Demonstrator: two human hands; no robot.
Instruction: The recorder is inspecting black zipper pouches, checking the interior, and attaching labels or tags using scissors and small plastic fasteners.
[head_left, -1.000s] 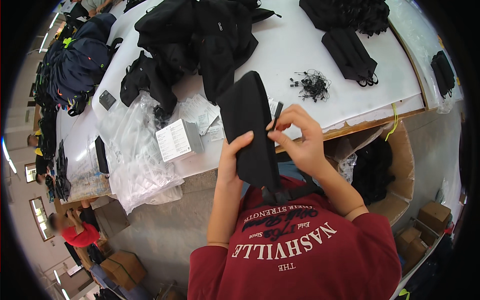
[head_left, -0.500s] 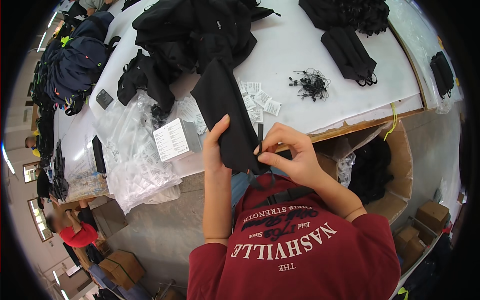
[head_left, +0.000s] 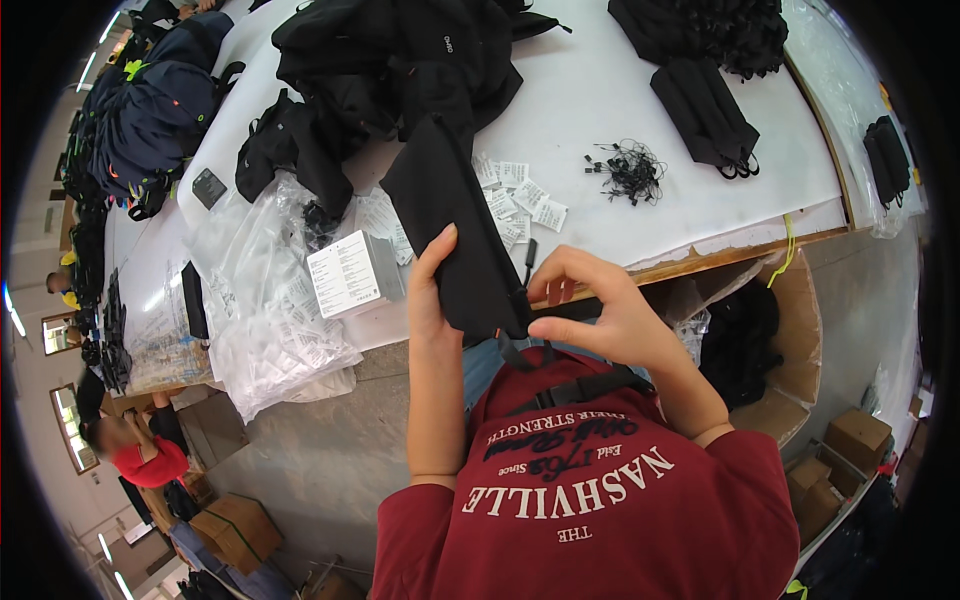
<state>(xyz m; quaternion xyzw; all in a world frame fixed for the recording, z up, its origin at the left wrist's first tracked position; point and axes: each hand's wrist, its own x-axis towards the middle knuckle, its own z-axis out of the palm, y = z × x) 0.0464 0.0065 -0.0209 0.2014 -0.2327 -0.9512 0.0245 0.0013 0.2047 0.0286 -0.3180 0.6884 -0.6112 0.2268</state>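
My left hand [head_left: 432, 290] clamps the pouch [head_left: 448, 215]; my right hand [head_left: 600, 308], thumb and fingers apart, is at its edge.

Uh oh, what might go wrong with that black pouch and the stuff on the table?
The black fabric pouch might slip, since the left hand seems to do most of the holding while the right hand is opened at its lower end. The stack of white cards could get knocked, standing near the front edge of the table. The clear plastic bag may slide off, because part hangs over that edge.
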